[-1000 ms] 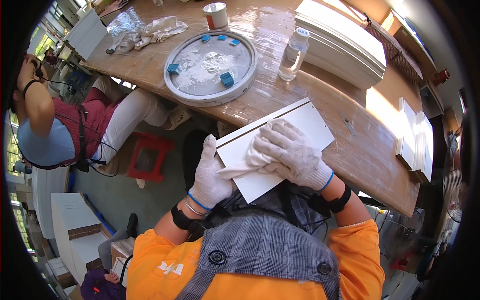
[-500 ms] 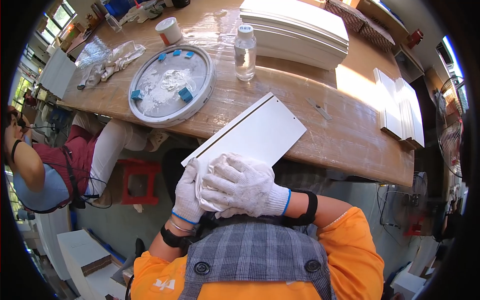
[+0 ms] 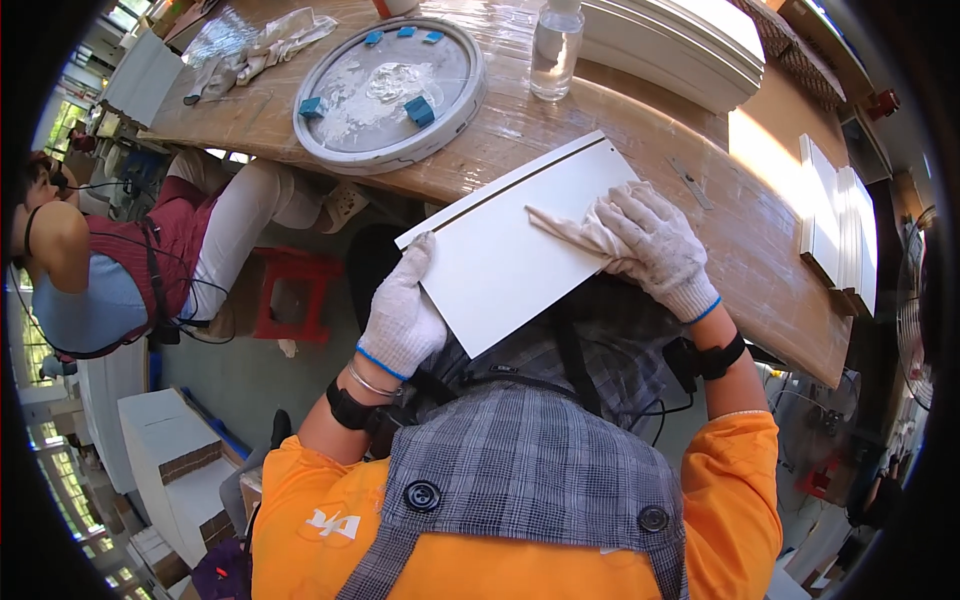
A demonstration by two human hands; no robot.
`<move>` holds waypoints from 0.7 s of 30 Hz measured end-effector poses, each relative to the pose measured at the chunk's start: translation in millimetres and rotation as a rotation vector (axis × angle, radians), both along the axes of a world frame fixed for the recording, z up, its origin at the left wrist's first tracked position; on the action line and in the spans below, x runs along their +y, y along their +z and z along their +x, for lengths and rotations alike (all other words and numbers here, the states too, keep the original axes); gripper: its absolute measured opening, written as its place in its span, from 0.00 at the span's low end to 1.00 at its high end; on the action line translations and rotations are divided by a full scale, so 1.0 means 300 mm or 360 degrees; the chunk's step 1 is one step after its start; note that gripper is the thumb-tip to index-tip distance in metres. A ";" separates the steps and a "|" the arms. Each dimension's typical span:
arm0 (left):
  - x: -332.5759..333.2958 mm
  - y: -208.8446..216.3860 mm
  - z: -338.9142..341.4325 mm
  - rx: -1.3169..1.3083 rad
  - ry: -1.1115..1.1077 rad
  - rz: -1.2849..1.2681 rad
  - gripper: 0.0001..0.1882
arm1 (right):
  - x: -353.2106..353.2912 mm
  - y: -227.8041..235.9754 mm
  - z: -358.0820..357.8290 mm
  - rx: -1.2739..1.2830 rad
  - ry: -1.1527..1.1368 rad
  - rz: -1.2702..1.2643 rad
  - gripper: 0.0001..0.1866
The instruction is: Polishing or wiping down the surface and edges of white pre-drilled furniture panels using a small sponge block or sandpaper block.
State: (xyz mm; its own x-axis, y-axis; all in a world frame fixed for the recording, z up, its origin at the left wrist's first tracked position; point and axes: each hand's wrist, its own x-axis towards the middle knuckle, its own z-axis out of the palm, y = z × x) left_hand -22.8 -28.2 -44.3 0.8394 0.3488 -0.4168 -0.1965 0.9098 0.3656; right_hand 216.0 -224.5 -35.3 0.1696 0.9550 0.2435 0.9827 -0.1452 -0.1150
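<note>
A white panel (image 3: 510,260) with a dark groove along its far long edge rests tilted over the table's front edge, its near end above my lap. Gloved in white knit, my left hand (image 3: 405,315) grips the panel's near left corner, thumb on top and the other fingers hidden beneath. My right hand (image 3: 655,240), in a smudged white glove, is closed on a crumpled off-white cloth (image 3: 570,232) and presses it on the panel near its far right end. Part of the cloth trails left over the white surface.
On the wrapped table (image 3: 480,150) stand a round grey lid (image 3: 345,90) with white paste and several blue blocks, a bottle of clear liquid (image 3: 556,50), and stacked white boards (image 3: 670,45). A metal blade (image 3: 690,182) lies right of the panel. A person (image 3: 130,260) sits at left beside a red stool (image 3: 290,290).
My right hand has slid away from my left, along the panel to its far right end, with the cloth. My left hand stays at the near left corner. The view has shifted.
</note>
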 end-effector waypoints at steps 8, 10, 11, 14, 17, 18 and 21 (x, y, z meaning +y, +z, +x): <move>0.010 0.055 -0.008 0.0130 0.0013 0.0184 0.20 | -0.048 -0.014 0.098 0.0047 -0.0231 -0.0175 0.32; 0.011 0.072 -0.006 0.0146 -0.0033 0.0251 0.19 | -0.070 0.002 0.138 0.0019 -0.0348 -0.0113 0.31; 0.009 0.078 -0.017 0.0178 0.0035 0.0371 0.19 | -0.065 0.029 0.136 0.0109 -0.0432 0.0176 0.31; -0.039 0.169 0.000 0.0139 0.0016 0.0691 0.23 | -0.027 0.229 0.053 0.0149 -0.0450 0.0784 0.32; -0.084 0.212 -0.012 0.0260 -0.0140 0.1932 0.33 | 0.046 0.426 -0.126 -0.0066 -0.0153 0.0961 0.33; -0.096 0.237 -0.015 0.0421 -0.0285 0.2086 0.31 | 0.073 0.457 -0.182 -0.0097 -0.0018 0.0851 0.34; -0.095 0.107 -0.052 0.0492 -0.0377 0.2971 0.27 | 0.167 0.431 -0.307 0.0129 0.0548 0.0737 0.28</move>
State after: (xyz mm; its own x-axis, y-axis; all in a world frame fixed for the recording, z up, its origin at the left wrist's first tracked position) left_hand -38.3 -56.6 -12.1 0.9111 0.3721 0.1776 0.1099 -0.6343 0.7653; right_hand 124.0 -174.4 94.0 -0.0961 0.7553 0.6483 0.9497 0.2645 -0.1674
